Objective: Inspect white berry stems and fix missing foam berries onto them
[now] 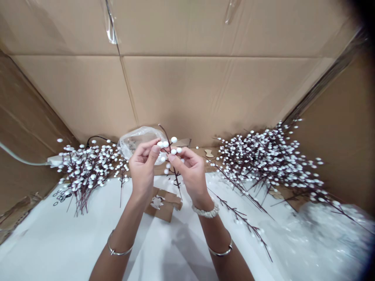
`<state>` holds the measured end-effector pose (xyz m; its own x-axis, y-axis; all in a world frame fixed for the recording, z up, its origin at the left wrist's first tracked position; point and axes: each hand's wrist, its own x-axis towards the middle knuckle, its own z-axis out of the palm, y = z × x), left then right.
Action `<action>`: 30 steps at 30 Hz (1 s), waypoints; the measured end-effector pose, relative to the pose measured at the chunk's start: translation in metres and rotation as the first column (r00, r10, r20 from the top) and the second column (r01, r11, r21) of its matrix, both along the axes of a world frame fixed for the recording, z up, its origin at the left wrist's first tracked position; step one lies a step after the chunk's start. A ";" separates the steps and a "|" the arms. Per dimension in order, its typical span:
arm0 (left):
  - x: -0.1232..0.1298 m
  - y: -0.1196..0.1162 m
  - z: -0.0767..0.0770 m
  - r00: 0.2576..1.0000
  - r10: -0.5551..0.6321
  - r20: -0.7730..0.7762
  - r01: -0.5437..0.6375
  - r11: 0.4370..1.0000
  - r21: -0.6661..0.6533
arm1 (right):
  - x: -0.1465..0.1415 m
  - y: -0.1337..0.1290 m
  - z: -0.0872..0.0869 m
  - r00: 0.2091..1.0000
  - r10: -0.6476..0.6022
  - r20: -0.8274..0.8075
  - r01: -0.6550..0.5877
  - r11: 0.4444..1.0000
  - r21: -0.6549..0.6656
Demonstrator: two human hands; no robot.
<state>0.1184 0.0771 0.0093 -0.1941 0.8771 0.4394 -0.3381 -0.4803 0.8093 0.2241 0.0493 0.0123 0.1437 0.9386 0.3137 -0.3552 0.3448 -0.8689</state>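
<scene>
Between my two hands, above the middle of the white table, is an artificial berry branch with a dark brown stem and white berries. My left hand pinches near the berries at the branch's upper left; the exact contact is partly hidden by the fingers. My right hand grips the stem from the right with thumb and fingers together. The stem's bare tip points up between the hands, and its lower end hangs down below them. Behind my left hand a clear plastic bag lies against the cardboard.
Bunched berry branches lie at left beside several black rings. A larger pile of berry branches fills the right, with a bare stem before it. Torn cardboard lies below my hands. Plastic wrap covers the right corner; cardboard walls surround the table.
</scene>
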 end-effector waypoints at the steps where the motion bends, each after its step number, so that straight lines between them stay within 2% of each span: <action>1: 0.000 0.000 0.000 1.000 0.006 -0.005 -0.006 1.000 0.000 | 0.000 0.000 -0.001 1.000 -0.006 0.006 0.006 1.000 0.004; 9: 0.001 0.003 -0.004 1.000 0.026 0.008 -0.026 1.000 0.000 | -0.008 -0.001 -0.008 0.995 -0.097 0.006 0.096 0.995 0.038; 19: -0.001 0.002 -0.001 1.000 0.004 -0.018 -0.004 1.000 0.000 | -0.010 -0.002 -0.014 0.956 -0.255 0.148 0.248 0.967 0.063; 30: -0.004 0.002 -0.001 0.997 -0.044 -0.069 0.047 0.998 0.033 | -0.010 -0.001 -0.017 0.935 -0.307 0.177 0.297 0.952 0.081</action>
